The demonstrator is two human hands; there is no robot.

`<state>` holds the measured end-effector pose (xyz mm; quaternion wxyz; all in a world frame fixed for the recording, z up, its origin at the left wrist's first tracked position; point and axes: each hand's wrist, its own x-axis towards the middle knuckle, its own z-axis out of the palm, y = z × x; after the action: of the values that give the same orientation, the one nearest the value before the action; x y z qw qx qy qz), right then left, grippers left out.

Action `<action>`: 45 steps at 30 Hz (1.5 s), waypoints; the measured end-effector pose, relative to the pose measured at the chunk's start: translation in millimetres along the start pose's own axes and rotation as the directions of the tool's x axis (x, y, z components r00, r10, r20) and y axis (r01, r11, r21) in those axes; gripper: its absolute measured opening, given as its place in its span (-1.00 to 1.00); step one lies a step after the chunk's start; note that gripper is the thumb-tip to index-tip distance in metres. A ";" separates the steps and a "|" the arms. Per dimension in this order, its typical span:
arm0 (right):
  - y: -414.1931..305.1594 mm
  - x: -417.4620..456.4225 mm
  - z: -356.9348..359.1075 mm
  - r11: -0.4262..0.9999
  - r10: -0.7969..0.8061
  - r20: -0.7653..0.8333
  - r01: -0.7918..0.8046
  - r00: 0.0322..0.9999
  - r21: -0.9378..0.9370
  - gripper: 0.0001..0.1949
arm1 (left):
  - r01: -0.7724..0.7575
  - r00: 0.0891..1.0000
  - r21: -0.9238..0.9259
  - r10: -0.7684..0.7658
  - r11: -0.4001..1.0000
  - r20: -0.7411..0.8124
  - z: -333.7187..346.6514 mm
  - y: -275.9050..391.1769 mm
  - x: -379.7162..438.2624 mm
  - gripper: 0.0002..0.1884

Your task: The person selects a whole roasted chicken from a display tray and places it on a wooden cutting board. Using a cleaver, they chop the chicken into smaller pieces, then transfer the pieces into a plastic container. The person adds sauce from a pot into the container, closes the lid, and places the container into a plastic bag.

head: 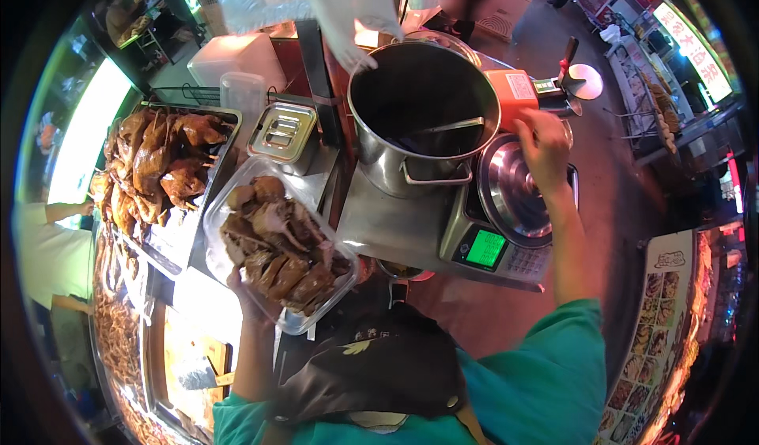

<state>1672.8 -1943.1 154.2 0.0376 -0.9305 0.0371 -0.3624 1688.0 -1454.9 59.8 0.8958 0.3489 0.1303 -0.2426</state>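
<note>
My left hand supports a clear plastic takeaway container from below and the near side, with its top uncovered. Chopped braised poultry, likely duck, fills the container. My right hand is raised over the far right part of a digital scale, beside an orange box. Its fingers are bent, and nothing shows clearly in them. A round steel pan or lid lies on the scale. Between my hands and farther off stands a deep stainless steel pot with dark contents and a ladle inside.
Whole roasted birds fill a tray at left. Beside it stand a lidded steel container and empty clear tubs. Plastic bags hang above the pot. Another person's sleeve shows at far left.
</note>
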 end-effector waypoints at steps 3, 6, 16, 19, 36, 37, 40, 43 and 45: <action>-9.2 51.1 44.0 0.958 -0.285 0.352 0.261 0.892 0.116 -0.78 | -0.011 0.982 -0.016 0.014 1.000 0.187 37.4 -21.9 12.4 -0.11; -11.3 67.5 84.7 0.791 -0.212 0.873 0.602 0.439 -0.111 -0.83 | -0.078 0.987 -0.072 0.087 0.994 0.134 58.3 -41.1 20.6 -0.15; -10.4 103.6 115.0 0.770 -0.137 0.708 -0.375 0.692 0.516 -0.72 | -0.208 0.977 -0.041 0.206 0.977 -0.053 65.8 -45.5 24.4 -0.21; -29.4 101.2 133.2 0.375 0.084 0.854 -0.811 0.513 0.450 -0.68 | -0.217 0.969 -0.005 0.215 0.976 -0.118 79.1 -41.5 28.2 -0.22; 17.6 101.1 129.7 0.407 0.254 0.801 -0.811 0.543 0.420 -0.69 | -0.137 0.990 -0.020 0.136 0.990 -0.033 91.2 -27.4 62.0 -0.18; 16.7 100.6 135.0 0.371 0.271 0.827 -0.846 0.493 0.383 -0.69 | -0.132 0.991 -0.014 0.132 0.991 -0.031 95.0 -27.4 63.1 -0.18; 17.3 103.4 153.8 0.254 0.265 0.873 -0.903 0.410 0.347 -0.70 | -0.122 0.990 -0.028 0.120 0.992 -0.079 103.7 -25.9 64.9 -0.18; 23.2 103.5 169.0 0.139 0.242 0.919 -0.949 0.310 0.284 -0.70 | -0.116 0.993 -0.033 0.115 0.993 -0.020 108.4 -23.3 67.9 -0.18; 23.1 101.8 173.1 0.092 0.220 0.933 -0.958 0.285 0.271 -0.69 | -0.140 0.990 0.019 0.140 0.990 -0.017 112.7 -23.2 70.6 -0.19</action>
<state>1863.8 -1968.3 93.2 0.6607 -0.6924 0.2639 0.1204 1742.9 -1571.6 99.7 0.9062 0.3675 0.1114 -0.1772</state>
